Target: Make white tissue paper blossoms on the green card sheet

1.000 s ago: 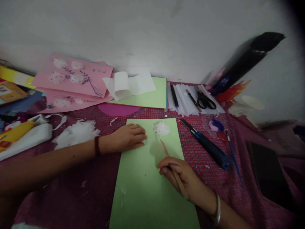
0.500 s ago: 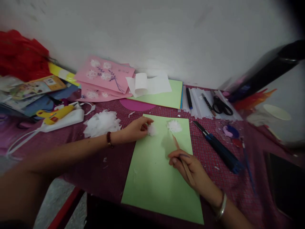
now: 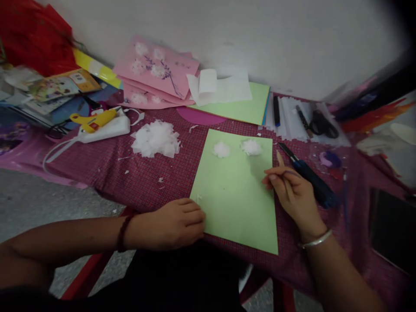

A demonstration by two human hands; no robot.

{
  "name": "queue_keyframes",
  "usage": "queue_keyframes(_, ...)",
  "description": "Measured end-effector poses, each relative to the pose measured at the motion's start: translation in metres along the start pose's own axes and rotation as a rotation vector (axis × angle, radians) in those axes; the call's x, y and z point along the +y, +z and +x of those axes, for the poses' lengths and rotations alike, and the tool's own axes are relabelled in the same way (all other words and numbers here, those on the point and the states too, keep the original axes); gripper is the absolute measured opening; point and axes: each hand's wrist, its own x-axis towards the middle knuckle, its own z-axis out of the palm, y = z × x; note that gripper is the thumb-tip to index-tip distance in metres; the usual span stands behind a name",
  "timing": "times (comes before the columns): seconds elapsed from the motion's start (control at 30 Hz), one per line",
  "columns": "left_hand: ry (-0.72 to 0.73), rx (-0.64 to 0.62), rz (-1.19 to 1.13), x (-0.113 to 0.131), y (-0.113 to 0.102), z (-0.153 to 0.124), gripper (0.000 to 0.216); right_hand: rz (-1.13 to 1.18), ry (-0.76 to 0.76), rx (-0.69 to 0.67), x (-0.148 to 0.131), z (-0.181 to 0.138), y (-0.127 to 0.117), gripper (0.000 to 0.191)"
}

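My left hand (image 3: pixel 175 223) lies with its fingers curled over the lower left corner of a green sheet of paper (image 3: pixel 234 195); its thumb and whatever is under the fingers are hidden. In my right hand (image 3: pixel 292 190), a thin wooden stick (image 3: pixel 280 158) is pinched, tip pointing up and away, beside the sheet's right edge. Two white paper tufts sit near the sheet's top: a left tuft (image 3: pixel 221 149) and a right tuft (image 3: pixel 251 147). Left of the sheet is a pile of white paper pieces (image 3: pixel 156 138).
A utility knife (image 3: pixel 308 175) with its blade out lies just beyond my right hand. Scissors (image 3: pixel 323 125) and pens rest on white strips at right. At left, a yellow glue gun (image 3: pixel 94 120) lies on a white power strip. Pink cards (image 3: pixel 162 69) lean against the wall.
My left hand has moved from the left tuft down to the sheet's lower left corner. My right hand, still holding the stick, has shifted right, off the tufts. The view has tilted down.
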Motion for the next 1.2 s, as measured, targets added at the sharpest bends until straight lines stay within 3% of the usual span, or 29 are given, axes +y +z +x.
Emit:
queue_keyframes(0.1, -0.055, 0.008, 0.034, -0.009, 0.005, 0.003, 0.013, -0.028, -0.013, -0.051, 0.004, 0.001, 0.0, 0.019)
queue_keyframes(0.27, -0.171, 0.003, 0.112, -0.054, -0.005, 0.029, 0.017, -0.055, -0.022, -0.083, 0.005, -0.001, 0.004, 0.028)
queue_keyframes(0.43, -0.36, 0.156, 0.152, -0.102, -0.012, 0.068, 0.036, 0.071, 0.04, 0.004, 0.001, -0.004, 0.006, 0.039)
queue_keyframes(0.57, -0.363, 0.272, 0.085, -0.124, -0.002, 0.088, 0.053, 0.06, 0.063, 0.001, 0.0, -0.004, 0.006, 0.039)
queue_keyframes(0.8, -0.353, 0.344, -0.011, -0.124, 0.016, 0.085, 0.04, 0.149, 0.086, 0.002, 0.008, -0.007, 0.002, 0.043)
queue_keyframes(1.2, -0.206, 0.192, 0.093, -0.115, 0.01, 0.078, 0.014, 0.102, 0.169, -0.046, 0.008, -0.009, -0.004, 0.043)
